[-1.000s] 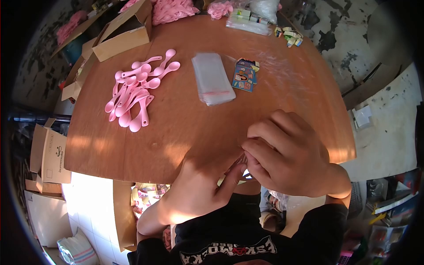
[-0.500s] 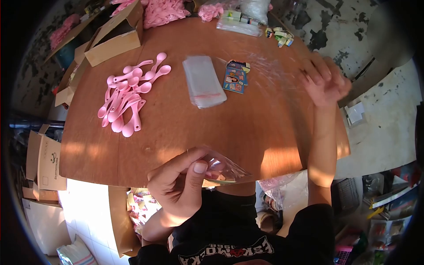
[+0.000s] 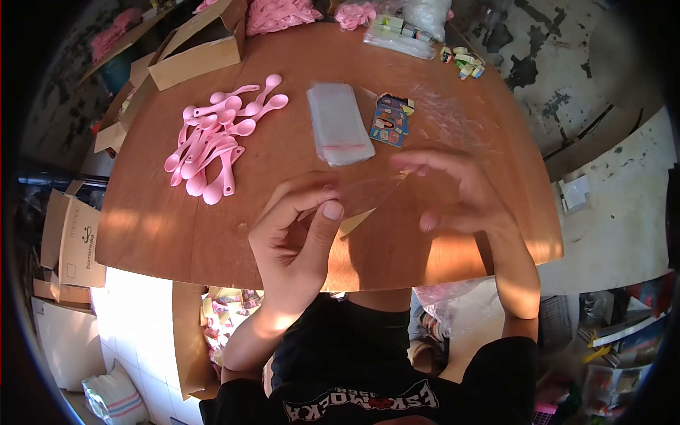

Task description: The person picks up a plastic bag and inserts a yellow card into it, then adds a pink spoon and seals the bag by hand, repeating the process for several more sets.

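Observation:
My left hand (image 3: 292,237) pinches a clear plastic bag (image 3: 367,193) between thumb and fingers, above the table's near part. A pale yellowish piece (image 3: 356,222) shows at the bag's lower side. At the bag's far end is my right hand (image 3: 464,190), its thumb spread well away from the fingers and its fingertips close to the plastic. Beyond both hands lies a stack of clear plastic bags (image 3: 340,122). Blue printed cards (image 3: 389,122) rest just right of that stack. To the left, a loose heap of pink spoons (image 3: 212,138) lies on the brown table (image 3: 276,152).
An open cardboard box (image 3: 198,62) stands at the far left, near a pile of pink items (image 3: 282,15). Small printed boxes (image 3: 464,62) and a packed plastic bag (image 3: 425,18) sit at the far right. Clear plastic strips (image 3: 446,113) lie right of the cards.
My right hand has come down and left from the table's right side to the bag. My left hand has raised the bag away from the table's near edge.

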`<state>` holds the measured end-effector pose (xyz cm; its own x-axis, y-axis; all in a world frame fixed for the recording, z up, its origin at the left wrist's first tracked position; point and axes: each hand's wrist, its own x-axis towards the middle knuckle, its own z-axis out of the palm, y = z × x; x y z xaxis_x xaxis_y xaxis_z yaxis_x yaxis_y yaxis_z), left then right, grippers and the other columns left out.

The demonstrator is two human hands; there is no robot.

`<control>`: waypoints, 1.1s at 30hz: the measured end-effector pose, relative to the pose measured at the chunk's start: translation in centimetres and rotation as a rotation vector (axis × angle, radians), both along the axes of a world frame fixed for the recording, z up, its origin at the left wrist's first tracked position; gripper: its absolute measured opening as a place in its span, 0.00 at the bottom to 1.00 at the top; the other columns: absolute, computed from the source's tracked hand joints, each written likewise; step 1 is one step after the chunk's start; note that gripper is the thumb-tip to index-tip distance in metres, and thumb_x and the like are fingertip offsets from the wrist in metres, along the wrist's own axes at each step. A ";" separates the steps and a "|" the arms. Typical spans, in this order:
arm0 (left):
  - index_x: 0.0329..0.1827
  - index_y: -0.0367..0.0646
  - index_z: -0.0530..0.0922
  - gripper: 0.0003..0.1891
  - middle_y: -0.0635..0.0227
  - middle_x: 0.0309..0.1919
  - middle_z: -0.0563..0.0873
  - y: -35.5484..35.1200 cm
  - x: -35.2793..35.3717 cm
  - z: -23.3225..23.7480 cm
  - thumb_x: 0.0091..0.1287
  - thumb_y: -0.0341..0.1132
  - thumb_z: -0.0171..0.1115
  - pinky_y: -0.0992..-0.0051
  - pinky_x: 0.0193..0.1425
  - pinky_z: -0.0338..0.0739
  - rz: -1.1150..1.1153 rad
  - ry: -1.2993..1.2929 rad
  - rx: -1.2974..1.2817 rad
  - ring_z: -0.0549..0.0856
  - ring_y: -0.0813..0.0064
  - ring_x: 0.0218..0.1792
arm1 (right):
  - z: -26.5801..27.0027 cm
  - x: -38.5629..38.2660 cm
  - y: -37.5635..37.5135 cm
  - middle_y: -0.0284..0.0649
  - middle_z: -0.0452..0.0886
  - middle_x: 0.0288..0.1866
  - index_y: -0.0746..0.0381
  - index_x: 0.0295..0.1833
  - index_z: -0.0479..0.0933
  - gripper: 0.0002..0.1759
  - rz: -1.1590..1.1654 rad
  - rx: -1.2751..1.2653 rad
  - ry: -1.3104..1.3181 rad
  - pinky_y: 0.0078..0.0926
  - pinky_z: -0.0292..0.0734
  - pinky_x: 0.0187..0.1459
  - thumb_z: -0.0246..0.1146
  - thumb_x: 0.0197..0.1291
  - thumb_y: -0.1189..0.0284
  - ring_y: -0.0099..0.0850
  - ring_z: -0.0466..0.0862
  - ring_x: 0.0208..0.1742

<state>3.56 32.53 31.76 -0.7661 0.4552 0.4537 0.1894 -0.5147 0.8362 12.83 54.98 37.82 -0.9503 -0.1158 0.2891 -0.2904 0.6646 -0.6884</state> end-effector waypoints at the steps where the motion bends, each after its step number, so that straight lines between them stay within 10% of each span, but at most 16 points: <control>1: 0.48 0.31 0.81 0.08 0.57 0.53 0.80 0.2 -0.1 0.0 0.68 0.23 0.62 0.77 0.55 0.76 0.002 0.001 -0.004 0.81 0.75 0.52 | -0.3 -0.2 -2.1 0.43 0.81 0.57 0.65 0.57 0.79 0.24 -0.012 -0.067 0.022 0.25 0.73 0.56 0.73 0.57 0.67 0.27 0.79 0.57; 6: 0.55 0.31 0.78 0.14 0.57 0.58 0.75 0.3 -0.6 0.4 0.67 0.24 0.63 0.72 0.60 0.76 -0.026 0.069 0.067 0.77 0.71 0.59 | -1.3 -3.2 -5.9 0.40 0.85 0.36 0.67 0.37 0.82 0.06 -0.005 -0.233 0.257 0.23 0.77 0.41 0.70 0.56 0.77 0.27 0.84 0.37; 12: 0.69 0.33 0.66 0.33 0.57 0.66 0.71 -1.7 -2.5 0.2 0.61 0.26 0.69 0.65 0.72 0.64 -0.239 0.056 -0.039 0.71 0.68 0.68 | -0.1 -3.4 -6.6 0.39 0.84 0.31 0.66 0.36 0.83 0.04 -0.007 -0.151 0.308 0.23 0.76 0.37 0.69 0.55 0.78 0.24 0.83 0.35; 21: 0.51 0.29 0.80 0.11 0.62 0.42 0.87 -0.9 -1.8 -0.4 0.67 0.22 0.63 0.79 0.49 0.82 -0.180 -0.027 -0.080 0.85 0.78 0.45 | -0.6 -2.8 -7.3 0.38 0.84 0.38 0.69 0.46 0.81 0.13 -0.087 -0.420 0.083 0.22 0.77 0.49 0.70 0.59 0.73 0.22 0.82 0.39; 33: 0.52 0.30 0.79 0.12 0.61 0.42 0.87 -1.6 -3.0 -1.4 0.67 0.24 0.65 0.79 0.49 0.81 -0.200 -0.136 -0.105 0.85 0.80 0.44 | -2.9 -2.3 -7.1 0.37 0.84 0.45 0.70 0.52 0.79 0.12 -0.220 -0.699 -0.113 0.18 0.78 0.49 0.65 0.65 0.76 0.21 0.82 0.46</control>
